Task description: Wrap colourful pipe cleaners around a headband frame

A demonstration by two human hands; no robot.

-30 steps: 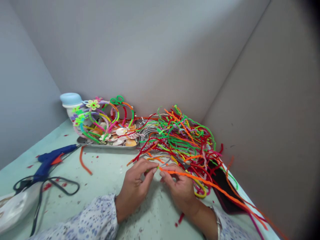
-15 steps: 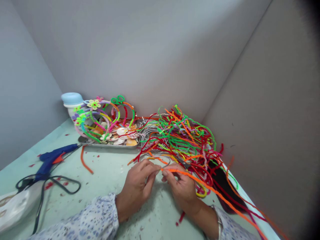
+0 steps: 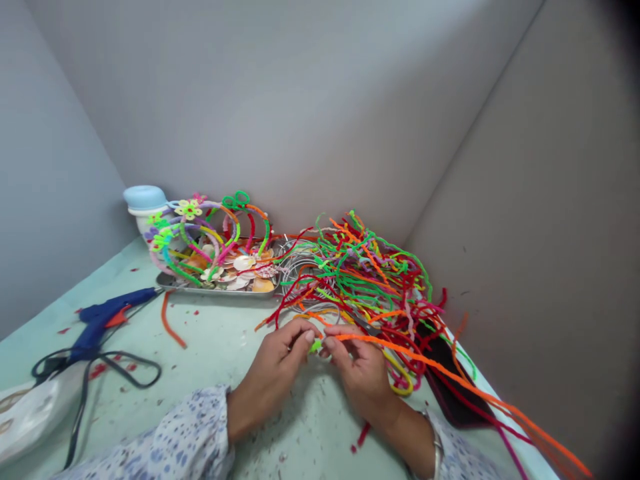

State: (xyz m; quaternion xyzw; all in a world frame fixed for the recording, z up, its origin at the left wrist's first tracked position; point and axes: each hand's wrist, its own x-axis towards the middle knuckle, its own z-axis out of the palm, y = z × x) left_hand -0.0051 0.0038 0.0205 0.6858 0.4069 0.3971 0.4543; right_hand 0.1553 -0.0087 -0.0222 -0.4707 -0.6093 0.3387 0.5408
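Observation:
Close together over the table, my left hand [image 3: 280,363] and my right hand [image 3: 363,370] both pinch with thumb and fingers. From my right hand's fingertips a long orange pipe cleaner [image 3: 425,360] trails away to the lower right. A thin grey hoop [image 3: 339,312], like a bare headband, arches just behind the fingertips; my left hand appears to grip it, though its ends are hidden. A short bright green fuzzy bit [image 3: 316,346] shows between the hands. Just beyond them lies a tangled heap of coloured pipe cleaners [image 3: 370,280].
Behind on the left, a metal tray [image 3: 220,291] holds seashells [image 3: 245,263] and pipe-cleaner headbands [image 3: 230,220], beside a blue-lidded white container [image 3: 145,198]. A blue glue gun [image 3: 95,323] with a black cord lies left. Scissors [image 3: 367,325] and a dark phone-like slab [image 3: 460,393] lie right.
The green bit has come into view between my fingertips. The grey hoop has turned and shifted left, and the orange pipe cleaner's loose end has swung up and right.

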